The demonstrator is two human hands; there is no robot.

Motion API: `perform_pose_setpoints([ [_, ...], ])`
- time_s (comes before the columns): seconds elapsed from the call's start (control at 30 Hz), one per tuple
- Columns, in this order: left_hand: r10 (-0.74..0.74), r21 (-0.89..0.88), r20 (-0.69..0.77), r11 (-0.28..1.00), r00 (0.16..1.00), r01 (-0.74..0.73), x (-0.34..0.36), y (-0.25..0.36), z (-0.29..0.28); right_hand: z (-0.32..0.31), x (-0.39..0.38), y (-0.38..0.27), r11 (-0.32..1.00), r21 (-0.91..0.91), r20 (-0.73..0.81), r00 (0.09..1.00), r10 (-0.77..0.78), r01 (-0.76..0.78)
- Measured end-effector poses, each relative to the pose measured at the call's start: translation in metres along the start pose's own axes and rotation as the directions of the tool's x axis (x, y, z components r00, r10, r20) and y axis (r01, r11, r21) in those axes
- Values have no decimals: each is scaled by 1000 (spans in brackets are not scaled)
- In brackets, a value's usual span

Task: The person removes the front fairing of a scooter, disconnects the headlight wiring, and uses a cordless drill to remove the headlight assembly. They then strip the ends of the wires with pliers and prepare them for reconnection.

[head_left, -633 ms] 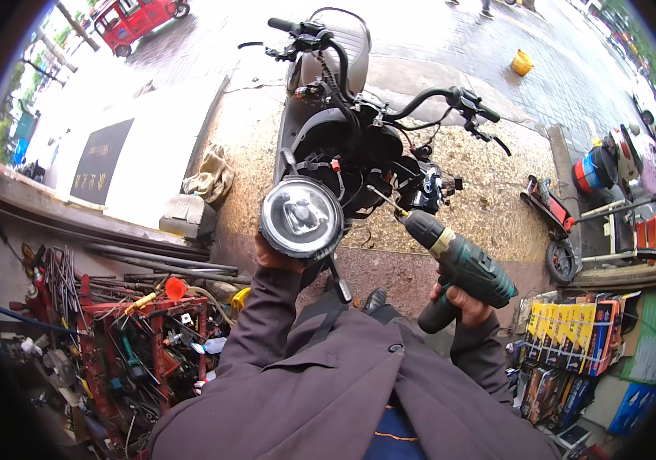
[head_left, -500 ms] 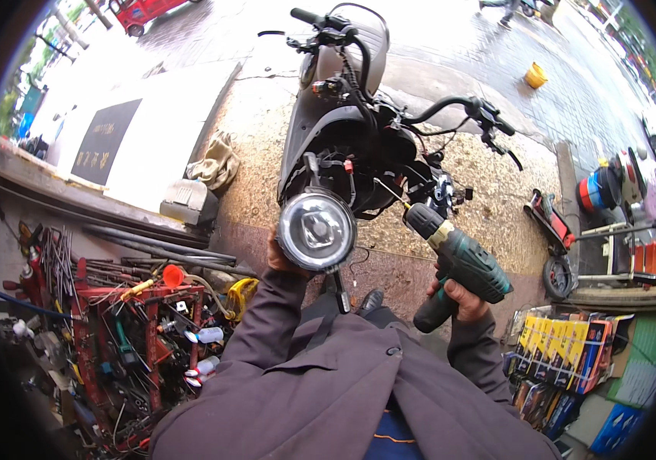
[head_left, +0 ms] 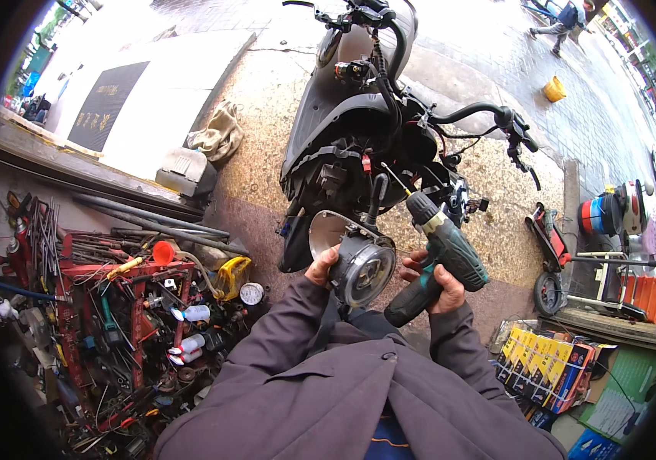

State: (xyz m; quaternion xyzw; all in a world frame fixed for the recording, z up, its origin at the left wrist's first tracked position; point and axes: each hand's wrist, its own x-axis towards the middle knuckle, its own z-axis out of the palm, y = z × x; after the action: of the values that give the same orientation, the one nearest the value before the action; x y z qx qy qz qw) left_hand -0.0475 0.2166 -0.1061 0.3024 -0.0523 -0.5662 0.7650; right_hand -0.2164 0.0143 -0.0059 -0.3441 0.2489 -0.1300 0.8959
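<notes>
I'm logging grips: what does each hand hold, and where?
Left hand: the headlight, by its left side. Right hand: the drill, by its handle.

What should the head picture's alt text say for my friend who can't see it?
A person's left hand holds a round headlight, and the right hand grips a green and black drill. Ahead stands a scooter with its front opened up; a red tool rack is at left.
</notes>
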Motion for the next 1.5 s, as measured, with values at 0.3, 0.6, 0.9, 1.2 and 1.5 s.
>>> perform_pose_setpoints([
  [0.3,50,-113,59,993,997,-43,5,3,30,-12,-23,-16,999,-34,-75,997,5,-8],
  [0.6,284,-470,-44,840,958,-271,29,44,105,-25,-86,-43,977,-201,79,995,-54,69],
  [0.9,258,-335,-234,884,937,-327,42,76,154,-19,-138,-46,931,-363,55,998,-10,29],
  [1.2,326,-268,-285,876,901,-401,40,79,174,-34,-145,-29,876,-473,54,995,-79,96],
  [1.5,326,-312,-269,860,906,-403,39,78,172,-34,-147,-24,845,-526,45,995,-88,98],
])
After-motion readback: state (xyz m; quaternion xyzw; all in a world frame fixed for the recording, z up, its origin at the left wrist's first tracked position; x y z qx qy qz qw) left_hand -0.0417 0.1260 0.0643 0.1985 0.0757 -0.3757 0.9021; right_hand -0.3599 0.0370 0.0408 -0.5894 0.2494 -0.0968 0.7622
